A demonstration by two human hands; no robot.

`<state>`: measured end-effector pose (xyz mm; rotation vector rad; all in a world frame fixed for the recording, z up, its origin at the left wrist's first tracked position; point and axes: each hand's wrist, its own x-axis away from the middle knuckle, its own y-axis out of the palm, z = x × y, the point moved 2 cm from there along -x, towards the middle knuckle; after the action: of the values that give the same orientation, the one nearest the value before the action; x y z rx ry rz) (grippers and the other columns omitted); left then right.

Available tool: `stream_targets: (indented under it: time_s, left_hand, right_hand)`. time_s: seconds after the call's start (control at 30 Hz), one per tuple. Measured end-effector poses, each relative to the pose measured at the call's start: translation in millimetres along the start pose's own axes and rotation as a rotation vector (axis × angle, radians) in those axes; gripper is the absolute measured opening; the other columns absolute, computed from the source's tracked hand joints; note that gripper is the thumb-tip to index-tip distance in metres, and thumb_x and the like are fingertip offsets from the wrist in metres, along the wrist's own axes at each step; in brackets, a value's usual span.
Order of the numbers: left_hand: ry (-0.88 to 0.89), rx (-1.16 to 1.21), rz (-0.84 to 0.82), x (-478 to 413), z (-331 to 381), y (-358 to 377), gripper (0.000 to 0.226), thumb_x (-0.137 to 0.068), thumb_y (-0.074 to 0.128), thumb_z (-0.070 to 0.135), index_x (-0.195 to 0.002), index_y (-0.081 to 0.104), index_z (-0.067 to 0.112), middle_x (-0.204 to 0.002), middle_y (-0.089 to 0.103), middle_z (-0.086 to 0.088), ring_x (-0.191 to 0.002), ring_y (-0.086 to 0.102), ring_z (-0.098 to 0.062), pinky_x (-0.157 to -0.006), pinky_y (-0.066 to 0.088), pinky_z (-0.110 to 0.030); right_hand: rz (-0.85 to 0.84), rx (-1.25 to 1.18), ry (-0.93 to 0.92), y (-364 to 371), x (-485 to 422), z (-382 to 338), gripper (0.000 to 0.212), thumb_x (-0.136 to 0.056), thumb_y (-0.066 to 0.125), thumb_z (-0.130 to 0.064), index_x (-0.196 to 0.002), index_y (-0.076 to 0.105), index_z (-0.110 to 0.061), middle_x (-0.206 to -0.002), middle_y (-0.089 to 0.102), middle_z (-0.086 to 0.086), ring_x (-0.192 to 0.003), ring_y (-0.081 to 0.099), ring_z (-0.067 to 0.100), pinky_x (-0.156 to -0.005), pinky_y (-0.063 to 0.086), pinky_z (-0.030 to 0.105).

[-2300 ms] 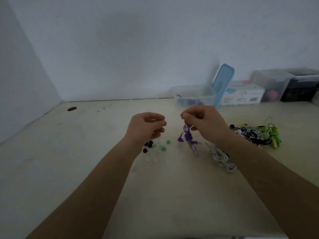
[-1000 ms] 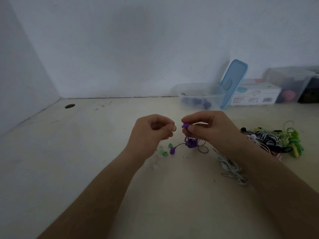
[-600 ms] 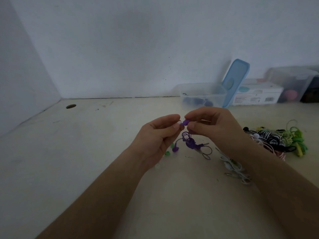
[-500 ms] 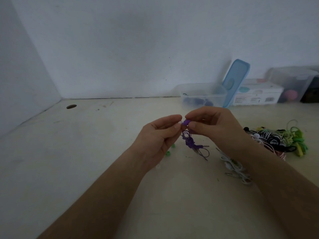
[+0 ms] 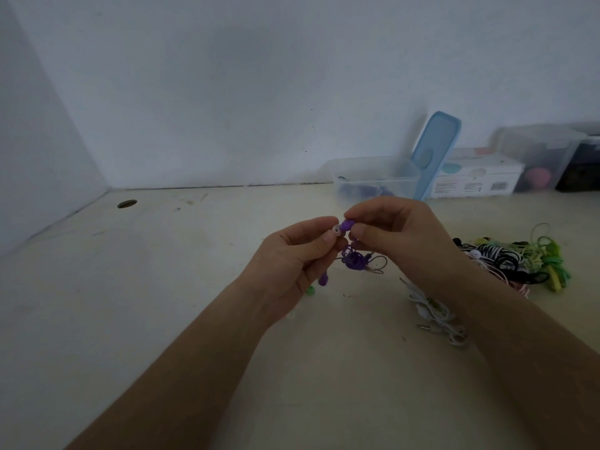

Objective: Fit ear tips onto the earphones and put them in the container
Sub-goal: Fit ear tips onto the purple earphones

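Far left on the beige table [image 5: 162, 319]: just a small round hole [image 5: 127, 203] near the wall corner. Moving in, left hand [image 5: 292, 264] raised over the tabletop, thumb and forefinger pinched tight on a tiny clear ear tip [image 5: 337, 229], other fingers curled under. Tip pressed right up against the purple earbud [image 5: 346, 225], touching it; can't tell if it's seated. Below, second purple bud [image 5: 323, 279] dangling by the left palm, and the rest of the purple cord [image 5: 355, 259] bunched in a knot hanging between the hands. A green ear tip [image 5: 311, 290] peeking out on the table beside the left hand. Right hand [image 5: 399, 235] pinching the earbud between thumb and fingers, closed snug. Behind it by the wall, clear open container [image 5: 373, 178] with some dark stuff inside, blue lid [image 5: 436, 151] propped up against its right side. White earphones [image 5: 435, 315] lying near the right wrist. Far right, tangled pile of earphones [image 5: 519, 258], black-white and green ones, plus a white box [image 5: 474, 175] and more bins at the wall.
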<state>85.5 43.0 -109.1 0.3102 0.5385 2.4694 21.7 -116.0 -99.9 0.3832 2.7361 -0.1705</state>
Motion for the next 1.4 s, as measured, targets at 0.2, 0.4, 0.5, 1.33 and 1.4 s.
stream_targets:
  time_s: [0.2, 0.4, 0.5, 1.33, 1.4]
  left_hand:
    - [0.016, 0.008, 0.016, -0.3, 0.3, -1.0, 0.021, -0.083, 0.063, -0.004, -0.1, 0.072, 0.002, -0.096, 0.075, -0.015, -0.082, 0.073, -0.019, -0.077, 0.06, -0.023]
    - [0.035, -0.013, 0.019, -0.4, 0.1, -1.0, 0.021, -0.086, 0.061, -0.006, -0.103, 0.07, 0.001, -0.095, 0.075, -0.014, -0.079, 0.073, -0.019, -0.078, 0.06, -0.024]
    - [0.047, -0.027, 0.002, -0.1, 0.0, -0.4, 0.026, -0.08, 0.064, -0.005, -0.105, 0.07, 0.001, -0.095, 0.075, -0.015, -0.081, 0.073, -0.019, -0.077, 0.06, -0.024]
    - [0.07, -0.066, 0.021, 0.1, -1.8, 0.0, 0.018, -0.086, 0.063, -0.004, -0.1, 0.071, 0.003, -0.088, 0.076, -0.012, -0.075, 0.073, -0.017, -0.067, 0.058, -0.019]
    - [0.066, -0.063, 0.028, 0.2, -2.3, -0.1, 0.018, -0.086, 0.062, -0.003, -0.101, 0.071, 0.003, -0.087, 0.076, -0.012, -0.075, 0.073, -0.016, -0.068, 0.058, -0.02]
  right_hand:
    - [0.011, 0.0, 0.0, 0.2, 0.3, -2.1, 0.02, -0.086, 0.067, 0.006, -0.095, 0.073, -0.011, -0.087, 0.077, 0.006, -0.079, 0.073, 0.017, -0.072, 0.058, 0.025]
    - [-0.012, -0.007, -0.009, 1.7, 0.3, -2.8, 0.023, -0.085, 0.068, 0.006, -0.093, 0.073, -0.015, -0.088, 0.077, 0.006, -0.081, 0.073, 0.016, -0.072, 0.057, 0.025]
    - [-0.009, 0.005, -0.013, 1.4, 0.7, -3.4, 0.022, -0.086, 0.068, 0.005, -0.094, 0.073, -0.015, -0.088, 0.077, 0.006, -0.083, 0.073, 0.017, -0.073, 0.057, 0.026]
    - [-0.019, 0.034, -0.01, 0.4, 0.4, -1.5, 0.021, -0.082, 0.073, 0.002, -0.095, 0.075, -0.014, -0.088, 0.078, 0.005, -0.083, 0.074, 0.017, -0.076, 0.058, 0.024]
    - [-0.017, 0.042, -0.012, 1.3, 0.7, -1.2, 0.02, -0.082, 0.073, 0.001, -0.097, 0.075, -0.013, -0.088, 0.078, 0.005, -0.083, 0.074, 0.017, -0.076, 0.058, 0.023]
